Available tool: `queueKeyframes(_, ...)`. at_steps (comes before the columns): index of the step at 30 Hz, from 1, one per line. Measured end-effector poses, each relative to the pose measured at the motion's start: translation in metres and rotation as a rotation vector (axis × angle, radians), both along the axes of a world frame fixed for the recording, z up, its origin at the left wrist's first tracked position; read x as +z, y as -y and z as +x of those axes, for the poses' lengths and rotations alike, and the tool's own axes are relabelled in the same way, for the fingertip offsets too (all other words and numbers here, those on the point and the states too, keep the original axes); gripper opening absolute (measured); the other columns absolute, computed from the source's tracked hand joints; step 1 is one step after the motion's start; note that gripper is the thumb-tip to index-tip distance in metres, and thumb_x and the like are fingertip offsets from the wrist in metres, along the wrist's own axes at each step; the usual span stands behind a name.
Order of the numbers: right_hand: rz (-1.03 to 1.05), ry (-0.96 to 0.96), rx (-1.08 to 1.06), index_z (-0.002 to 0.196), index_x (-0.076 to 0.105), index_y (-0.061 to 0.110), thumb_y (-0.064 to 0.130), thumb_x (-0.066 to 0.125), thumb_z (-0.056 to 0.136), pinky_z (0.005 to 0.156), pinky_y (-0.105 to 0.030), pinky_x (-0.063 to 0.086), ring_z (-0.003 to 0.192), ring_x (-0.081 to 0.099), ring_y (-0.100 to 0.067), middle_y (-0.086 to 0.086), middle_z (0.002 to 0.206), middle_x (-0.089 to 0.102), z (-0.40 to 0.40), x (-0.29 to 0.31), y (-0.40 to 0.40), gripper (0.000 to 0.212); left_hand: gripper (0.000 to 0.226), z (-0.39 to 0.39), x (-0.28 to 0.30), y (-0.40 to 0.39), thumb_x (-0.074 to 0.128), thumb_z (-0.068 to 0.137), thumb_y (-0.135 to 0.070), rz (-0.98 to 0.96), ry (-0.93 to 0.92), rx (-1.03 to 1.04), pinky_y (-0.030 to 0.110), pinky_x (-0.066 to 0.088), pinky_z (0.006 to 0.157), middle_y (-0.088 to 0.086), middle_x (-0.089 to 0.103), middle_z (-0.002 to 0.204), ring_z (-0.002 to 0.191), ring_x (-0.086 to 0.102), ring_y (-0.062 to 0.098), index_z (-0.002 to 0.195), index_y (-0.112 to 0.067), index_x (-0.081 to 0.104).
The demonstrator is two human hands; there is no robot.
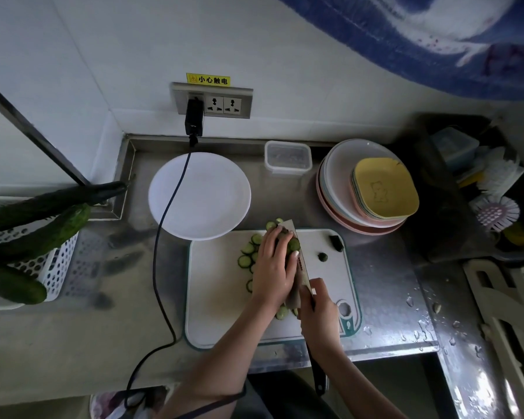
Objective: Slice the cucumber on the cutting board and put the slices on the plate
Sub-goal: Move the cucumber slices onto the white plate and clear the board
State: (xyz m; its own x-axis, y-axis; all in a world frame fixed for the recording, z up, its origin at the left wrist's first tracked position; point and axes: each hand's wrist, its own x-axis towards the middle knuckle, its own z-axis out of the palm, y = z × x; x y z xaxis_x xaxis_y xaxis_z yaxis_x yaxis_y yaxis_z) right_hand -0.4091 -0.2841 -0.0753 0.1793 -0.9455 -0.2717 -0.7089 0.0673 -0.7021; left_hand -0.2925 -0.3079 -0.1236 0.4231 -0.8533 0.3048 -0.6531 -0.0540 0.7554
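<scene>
Left hand presses cucumber slices (fingers flat); right hand grip grasps knife

This is a kitchen, plain and small. A stainless-steel counter with a raised back edge runs along a white wall, wet with water drops at the right. On it sit a white plastic cutting board with cucumber slices, a round white plate, a stack of pastel plastic dishes and a clear lidded food box. Whole dark-green cucumbers lie in a white perforated basket, and washing-up brushes rest at the right. A metal wall socket panel carries a yellow warning label.
</scene>
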Motion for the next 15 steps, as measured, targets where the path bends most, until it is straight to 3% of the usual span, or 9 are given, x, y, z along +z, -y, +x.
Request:
queueKeyframes(7, 0.002, 0.078, 0.02, 0.081, 0.04, 0.021, 0.02, 0.045, 0.098, 0.045, -0.043, 0.042, 0.051, 0.052, -0.029, -0.005, 0.057, 0.056, 0.029, 0.018, 0.009, 0.019, 0.033, 0.028, 0.019, 0.006, 0.048, 0.094, -0.016, -0.049, 0.023, 0.038, 0.045, 0.035, 0.107, 0.014, 0.045, 0.136, 0.13, 0.04, 0.029, 0.125, -0.004, 0.055)
queueKeyframes(11, -0.028, 0.122, 0.128, 0.085, 0.044, 0.013, 0.016, 0.045, 0.099, 0.046, -0.017, 0.036, 0.055, 0.046, -0.011, 0.003, 0.063, 0.052, 0.075, 0.031, 0.031, 0.014, 0.032, 0.078, 0.028, 0.022, 0.048, 0.094, -0.018, -0.021, 0.116, 0.14, 0.043, 0.037, 0.106, 0.014, 0.047, 0.134, 0.127, 0.042, 0.029, 0.123, -0.005, 0.056)
queueKeyframes(14, 0.017, 0.102, 0.186, 0.09, 0.047, 0.009, 0.02, 0.043, 0.099, 0.047, -0.016, 0.034, 0.06, 0.049, -0.016, 0.003, 0.067, 0.052, 0.116, 0.027, 0.051, 0.015, 0.031, 0.121, 0.026, 0.032, 0.049, 0.095, -0.02, 0.062, 0.143, 0.21, 0.037, 0.041, 0.105, 0.012, 0.047, 0.134, 0.126, 0.043, 0.027, 0.122, -0.007, 0.055)
queueKeyframes(15, 0.033, 0.087, 0.203, 0.09, 0.047, 0.011, 0.022, 0.042, 0.099, 0.05, -0.023, 0.037, 0.063, 0.051, -0.02, 0.001, 0.07, 0.054, 0.128, 0.024, 0.055, 0.015, 0.03, 0.132, 0.023, 0.034, 0.049, 0.096, -0.021, 0.102, 0.135, 0.225, 0.036, 0.041, 0.105, 0.012, 0.047, 0.134, 0.127, 0.042, 0.026, 0.122, -0.007, 0.055)
